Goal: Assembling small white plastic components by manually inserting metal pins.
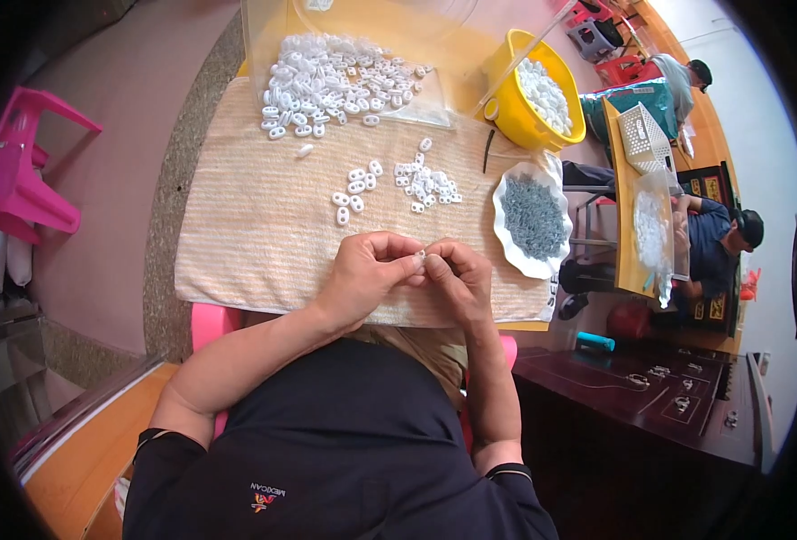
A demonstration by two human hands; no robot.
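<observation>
My left hand [367, 274] and my right hand [461, 277] meet over the near part of a striped towel [255, 234]. Their fingertips pinch a small whitish piece [422, 256], mostly covered by the fingers, so its exact shape cannot be made out. Beyond my left hand lie several white oval plastic pieces with two holes each [356, 187]. A cluster of smaller white plastic pieces [430, 183] is spread beyond my right hand. To the right, a white scalloped dish [504, 236] holds many tiny grey-blue pieces [533, 216].
A clear plastic bin [259, 54] at the far side spills a heap of white oval pieces [326, 85]. Beside it stands a yellow basin [542, 133] of white pieces. A dark strip [488, 151] lies nearby. Pink stool [34, 180] at left; another person [713, 238] works at right.
</observation>
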